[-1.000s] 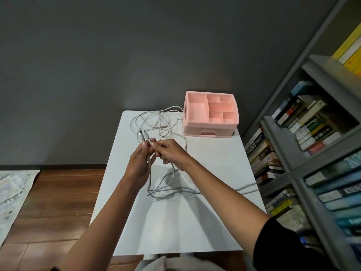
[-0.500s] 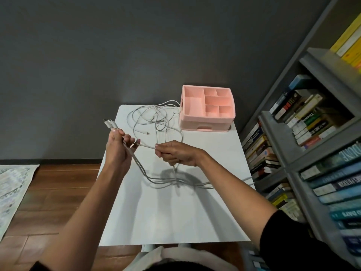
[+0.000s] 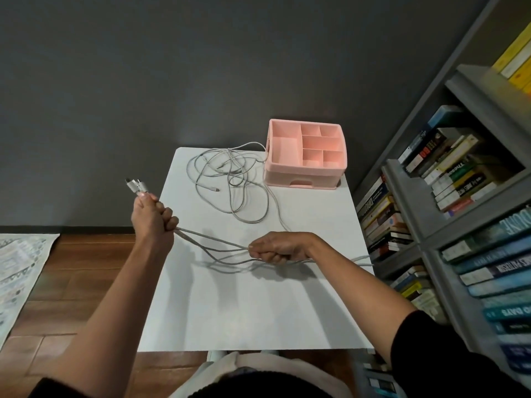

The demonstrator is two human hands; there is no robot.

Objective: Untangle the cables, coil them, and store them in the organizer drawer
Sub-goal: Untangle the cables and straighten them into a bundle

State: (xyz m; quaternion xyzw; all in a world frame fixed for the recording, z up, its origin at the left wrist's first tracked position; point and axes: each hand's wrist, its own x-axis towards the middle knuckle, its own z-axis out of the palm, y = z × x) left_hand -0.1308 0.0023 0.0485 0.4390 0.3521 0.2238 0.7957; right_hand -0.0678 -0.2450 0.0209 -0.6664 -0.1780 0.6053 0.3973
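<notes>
Holding several thin grey cables (image 3: 209, 239) stretched above the white tabletop (image 3: 244, 311): my left hand (image 3: 152, 218) fists the plug ends (image 3: 137, 186), my right hand (image 3: 277, 248) curls round the strands. Limp, light, slick, I judge; grip near plugs, feed slack gently. Loose tangle (image 3: 230, 182) lies behind, one strand reaching the pink plastic compartment organizer (image 3: 306, 168), drawer (image 3: 300, 183) closed. Snagging there likely. Grey bookshelf (image 3: 431, 225) crowds the right.

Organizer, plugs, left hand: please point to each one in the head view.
Organizer (image 3: 287, 174), head view, front wall.
Plugs (image 3: 135, 186), head view, silver connector bodies.
Left hand (image 3: 152, 222), head view, back of the hand.
</notes>
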